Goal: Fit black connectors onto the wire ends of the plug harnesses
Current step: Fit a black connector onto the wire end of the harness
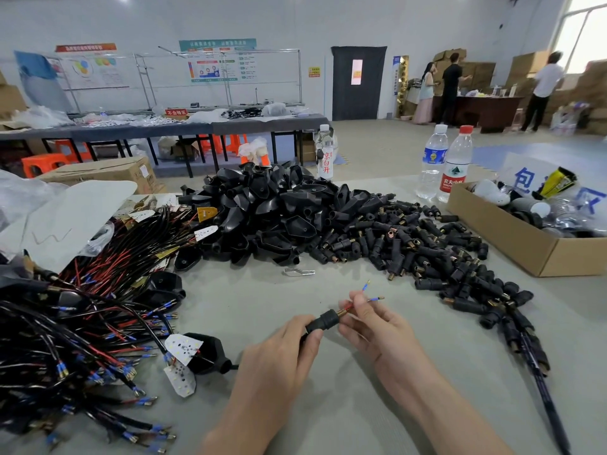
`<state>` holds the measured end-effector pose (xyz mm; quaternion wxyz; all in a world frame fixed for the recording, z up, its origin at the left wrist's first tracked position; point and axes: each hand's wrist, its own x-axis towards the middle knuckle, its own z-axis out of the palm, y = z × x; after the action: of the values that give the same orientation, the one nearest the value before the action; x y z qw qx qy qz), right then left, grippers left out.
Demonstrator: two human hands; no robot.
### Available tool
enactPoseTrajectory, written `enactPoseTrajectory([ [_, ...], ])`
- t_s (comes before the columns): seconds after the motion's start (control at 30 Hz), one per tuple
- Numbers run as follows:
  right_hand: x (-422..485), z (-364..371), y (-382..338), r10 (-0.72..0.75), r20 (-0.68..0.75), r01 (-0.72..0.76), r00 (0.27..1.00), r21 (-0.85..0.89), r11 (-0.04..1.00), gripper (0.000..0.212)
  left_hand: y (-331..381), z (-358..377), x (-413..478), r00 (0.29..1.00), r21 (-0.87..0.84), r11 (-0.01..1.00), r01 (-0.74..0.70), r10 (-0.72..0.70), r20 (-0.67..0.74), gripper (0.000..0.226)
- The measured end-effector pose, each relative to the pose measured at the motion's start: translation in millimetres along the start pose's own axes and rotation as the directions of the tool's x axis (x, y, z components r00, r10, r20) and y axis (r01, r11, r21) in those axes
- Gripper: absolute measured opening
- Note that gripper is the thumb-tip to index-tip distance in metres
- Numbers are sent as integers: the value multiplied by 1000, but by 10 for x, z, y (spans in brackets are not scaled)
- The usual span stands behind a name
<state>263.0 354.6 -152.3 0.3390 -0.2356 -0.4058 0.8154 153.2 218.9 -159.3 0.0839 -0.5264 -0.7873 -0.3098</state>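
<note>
My left hand (279,359) grips a black connector (323,320) at its rear end, just above the table. A brass threaded tip shows at the connector's front, and red and blue-tipped wire ends (372,298) stick out past it. My right hand (374,326) pinches those wires right at the brass tip. A pile of loose black connectors (427,251) spreads to the right. A tangle of plug harnesses (75,323) with red and black wires lies at the left.
A heap of black plug housings (269,211) fills the table's middle back. An open cardboard box (538,244) stands at the right, two water bottles (446,162) behind it. A small metal clip (299,271) lies ahead of my hands. Three persons stand far back right.
</note>
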Motion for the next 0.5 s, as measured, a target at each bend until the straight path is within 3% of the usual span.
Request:
enactPoseTrajectory([
  [0.1, -10, 30, 48, 13, 18, -11, 1000, -63, 998, 31, 14, -24, 6, 999, -42, 999, 0, -2, -45, 42],
  [0.33, 42, -75, -47, -75, -136, 63, 988, -92, 994, 22, -31, -66, 30, 989, 86, 993, -79, 89, -120, 4],
  [0.5, 50, -73, -51, -31, -104, 23, 994, -73, 997, 17, -26, -58, 33, 980, 45, 996, -78, 85, -179, 2],
])
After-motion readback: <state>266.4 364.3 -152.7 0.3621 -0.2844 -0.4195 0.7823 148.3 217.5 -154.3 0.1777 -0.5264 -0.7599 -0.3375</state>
